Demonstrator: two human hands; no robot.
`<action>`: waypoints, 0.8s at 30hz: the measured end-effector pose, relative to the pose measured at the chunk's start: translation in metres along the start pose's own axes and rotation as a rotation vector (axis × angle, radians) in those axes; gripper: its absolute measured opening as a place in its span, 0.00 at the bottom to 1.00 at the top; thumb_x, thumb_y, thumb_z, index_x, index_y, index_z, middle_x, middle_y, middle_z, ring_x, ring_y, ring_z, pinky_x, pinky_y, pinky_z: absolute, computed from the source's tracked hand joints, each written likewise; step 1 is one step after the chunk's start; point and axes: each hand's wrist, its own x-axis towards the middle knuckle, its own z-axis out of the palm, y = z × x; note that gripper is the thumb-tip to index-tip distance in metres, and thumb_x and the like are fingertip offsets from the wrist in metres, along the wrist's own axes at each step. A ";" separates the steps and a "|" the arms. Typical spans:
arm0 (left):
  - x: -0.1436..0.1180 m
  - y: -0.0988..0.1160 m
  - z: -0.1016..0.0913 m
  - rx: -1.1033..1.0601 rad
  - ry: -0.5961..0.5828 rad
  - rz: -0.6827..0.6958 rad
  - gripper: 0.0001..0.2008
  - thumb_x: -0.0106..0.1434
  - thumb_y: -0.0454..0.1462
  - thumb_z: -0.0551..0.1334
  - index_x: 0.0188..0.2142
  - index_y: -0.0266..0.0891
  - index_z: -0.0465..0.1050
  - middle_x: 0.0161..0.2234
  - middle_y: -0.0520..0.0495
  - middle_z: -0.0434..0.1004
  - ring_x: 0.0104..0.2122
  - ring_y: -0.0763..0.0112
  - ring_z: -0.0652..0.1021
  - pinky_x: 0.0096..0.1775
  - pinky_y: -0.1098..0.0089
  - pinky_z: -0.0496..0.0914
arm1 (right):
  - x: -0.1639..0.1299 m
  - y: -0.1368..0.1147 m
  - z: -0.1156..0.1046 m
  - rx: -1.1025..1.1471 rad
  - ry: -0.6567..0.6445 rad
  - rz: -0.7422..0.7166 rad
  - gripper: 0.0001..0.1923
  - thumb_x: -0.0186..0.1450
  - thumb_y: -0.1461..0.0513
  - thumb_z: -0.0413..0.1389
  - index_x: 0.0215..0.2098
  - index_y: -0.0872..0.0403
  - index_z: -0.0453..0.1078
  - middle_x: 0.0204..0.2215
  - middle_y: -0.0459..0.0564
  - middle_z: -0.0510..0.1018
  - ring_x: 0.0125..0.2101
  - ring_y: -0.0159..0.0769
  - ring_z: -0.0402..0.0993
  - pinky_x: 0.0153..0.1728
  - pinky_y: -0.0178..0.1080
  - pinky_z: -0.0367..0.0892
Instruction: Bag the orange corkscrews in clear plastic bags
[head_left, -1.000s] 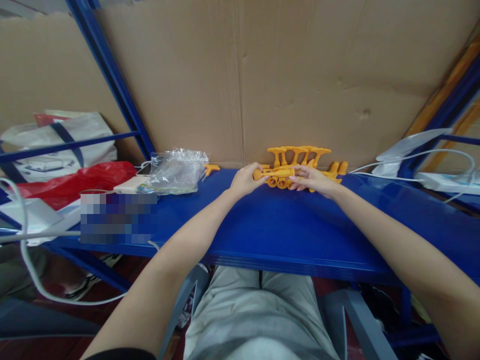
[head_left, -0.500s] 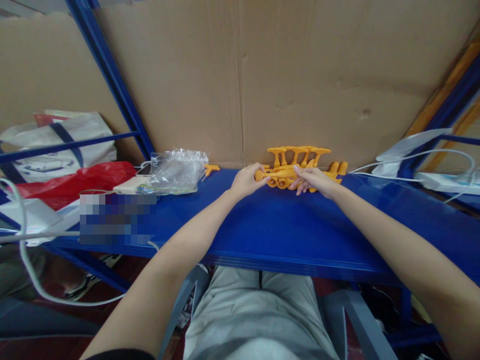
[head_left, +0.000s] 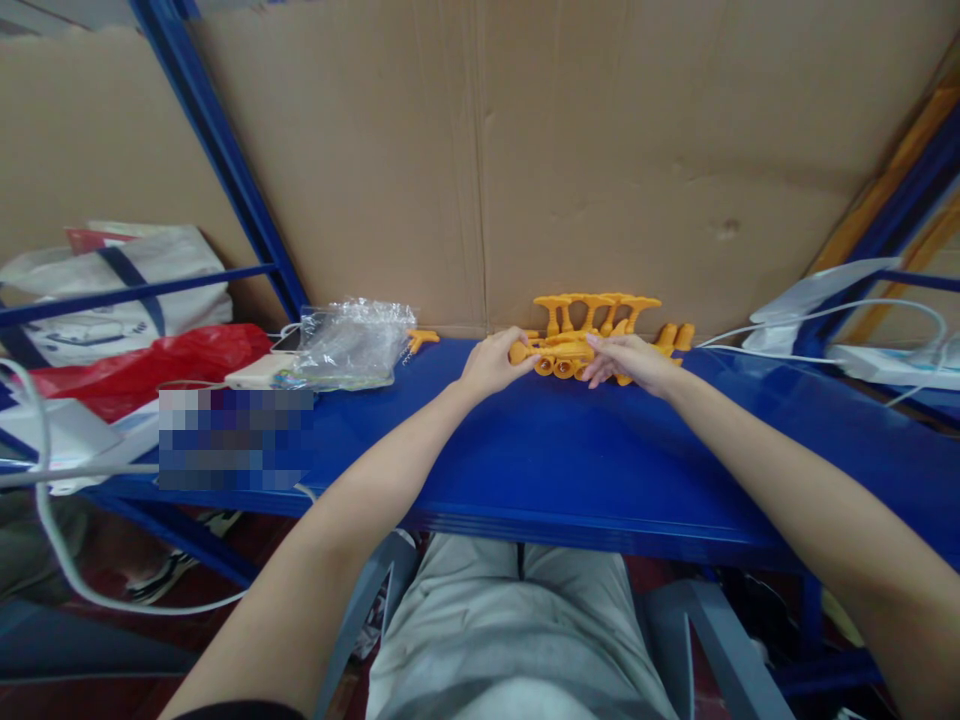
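My left hand (head_left: 495, 362) pinches the rounded end of a yellow-orange plastic tool (head_left: 566, 347), its thumb and fingers curled round that end. The thumb and forefinger of my right hand (head_left: 628, 362) close on the tool's other end, while the remaining fingers are partly spread. The tool lies roughly level between both hands, just above the table. Beneath and behind it are several yellow ring-ended parts (head_left: 562, 369), partly covered by my right hand. Several yellow T-shaped pieces (head_left: 592, 302) stand in a row against the cardboard.
Cardboard (head_left: 480, 160) walls the back of the blue table (head_left: 525, 450). Left of my hands lie a small yellow corkscrew-like piece (head_left: 424, 340) and a clear plastic bag (head_left: 352, 345). Farther left is a red bag (head_left: 165, 365). Yellow cylindrical parts (head_left: 675, 337) and white cables (head_left: 780, 350) are at right.
Both hands keep almost the same place and hold on the yellow-orange tool. My right fingers have shifted only slightly.
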 end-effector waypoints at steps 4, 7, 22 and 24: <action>0.000 0.000 0.001 -0.016 0.016 0.005 0.10 0.59 0.42 0.66 0.37 0.41 0.69 0.35 0.49 0.80 0.32 0.67 0.77 0.34 0.71 0.66 | -0.002 -0.004 0.003 -0.059 0.019 0.065 0.29 0.69 0.42 0.46 0.30 0.57 0.72 0.21 0.56 0.80 0.20 0.34 0.76 0.20 0.32 0.68; 0.001 -0.002 0.002 -0.009 0.020 -0.004 0.11 0.59 0.42 0.66 0.37 0.41 0.69 0.34 0.48 0.80 0.31 0.67 0.77 0.33 0.71 0.65 | -0.004 -0.006 -0.001 -0.086 -0.014 0.036 0.21 0.69 0.47 0.51 0.42 0.56 0.72 0.32 0.56 0.83 0.23 0.33 0.79 0.21 0.31 0.69; 0.000 -0.002 0.000 -0.026 0.017 0.024 0.10 0.59 0.43 0.65 0.36 0.42 0.69 0.34 0.49 0.80 0.31 0.68 0.77 0.34 0.71 0.66 | -0.007 -0.008 0.002 -0.042 -0.010 -0.053 0.20 0.66 0.47 0.56 0.29 0.55 0.69 0.26 0.54 0.83 0.20 0.33 0.78 0.24 0.32 0.71; 0.000 -0.001 0.000 -0.017 0.017 0.020 0.10 0.59 0.43 0.65 0.37 0.42 0.69 0.33 0.49 0.80 0.31 0.67 0.77 0.33 0.71 0.66 | -0.007 -0.008 0.004 -0.043 0.005 -0.030 0.22 0.67 0.46 0.54 0.27 0.55 0.68 0.23 0.54 0.82 0.19 0.33 0.77 0.22 0.32 0.69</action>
